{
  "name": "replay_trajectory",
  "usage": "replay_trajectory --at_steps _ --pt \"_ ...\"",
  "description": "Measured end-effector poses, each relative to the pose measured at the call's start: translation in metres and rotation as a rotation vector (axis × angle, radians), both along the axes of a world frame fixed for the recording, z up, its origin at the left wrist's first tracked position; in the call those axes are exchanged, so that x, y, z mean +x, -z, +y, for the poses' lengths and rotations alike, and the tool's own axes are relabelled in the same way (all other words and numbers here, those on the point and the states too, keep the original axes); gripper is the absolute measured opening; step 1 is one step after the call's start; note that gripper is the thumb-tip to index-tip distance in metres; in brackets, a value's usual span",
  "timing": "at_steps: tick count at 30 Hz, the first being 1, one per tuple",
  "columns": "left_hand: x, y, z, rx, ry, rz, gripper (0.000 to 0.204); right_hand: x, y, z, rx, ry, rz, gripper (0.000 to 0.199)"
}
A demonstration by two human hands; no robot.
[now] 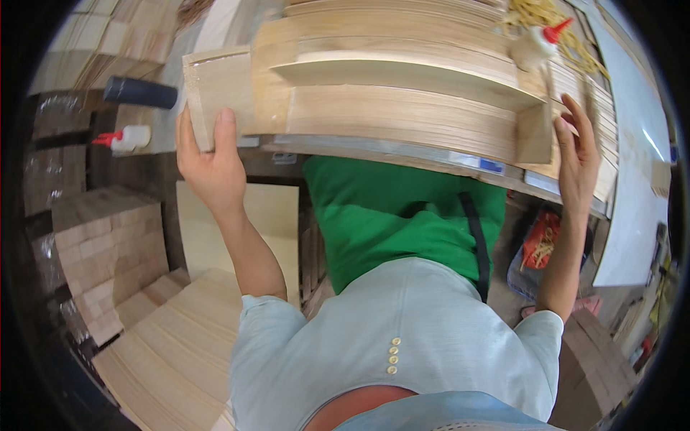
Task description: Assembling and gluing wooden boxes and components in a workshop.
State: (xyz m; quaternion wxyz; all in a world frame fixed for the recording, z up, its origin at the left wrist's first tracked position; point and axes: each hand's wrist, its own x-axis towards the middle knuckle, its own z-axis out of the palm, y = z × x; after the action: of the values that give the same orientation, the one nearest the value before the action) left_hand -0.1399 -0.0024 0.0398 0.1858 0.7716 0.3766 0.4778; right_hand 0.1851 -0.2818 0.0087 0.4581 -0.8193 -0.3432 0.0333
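My left hand (210, 165) is closed on a small pale wooden panel (228, 87) with a raised edge strip, the thumb in front and the fingers round its left side. To the right, a long thin wooden strip (410, 74) stands on edge and meets a short end board (535, 136) at a corner. Both rest on stacked thin wooden boards (402, 111). Just beyond that end board is my right hand (581, 154), its fingers curved and apart, with no object clearly visible in it. Whether its thumb touches the board I cannot tell.
A white glue bottle with red tip (533, 47) lies by yellow rubber bands (568, 32) at the back right. Another glue bottle (131, 138) and a dark cylinder (140, 93) sit at left. Wood blocks (111, 251) are stacked low left; a red-lined container (539, 241) stands below right.
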Motion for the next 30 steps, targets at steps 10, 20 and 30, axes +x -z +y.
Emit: replay_trajectory --at_steps 10,20,30 --pt "-0.020 0.071 0.043 -0.483 0.144 0.113 0.037 0.001 0.022 0.007 -0.064 -0.066 0.055 0.042" --pt "-0.009 0.063 0.040 -0.442 0.218 0.193 0.042 0.001 0.024 0.005 -0.072 -0.048 -0.002 0.041" --pt "-0.006 0.045 0.027 -0.464 0.237 0.284 0.040 0.002 0.025 0.006 -0.064 -0.047 0.022 0.040"
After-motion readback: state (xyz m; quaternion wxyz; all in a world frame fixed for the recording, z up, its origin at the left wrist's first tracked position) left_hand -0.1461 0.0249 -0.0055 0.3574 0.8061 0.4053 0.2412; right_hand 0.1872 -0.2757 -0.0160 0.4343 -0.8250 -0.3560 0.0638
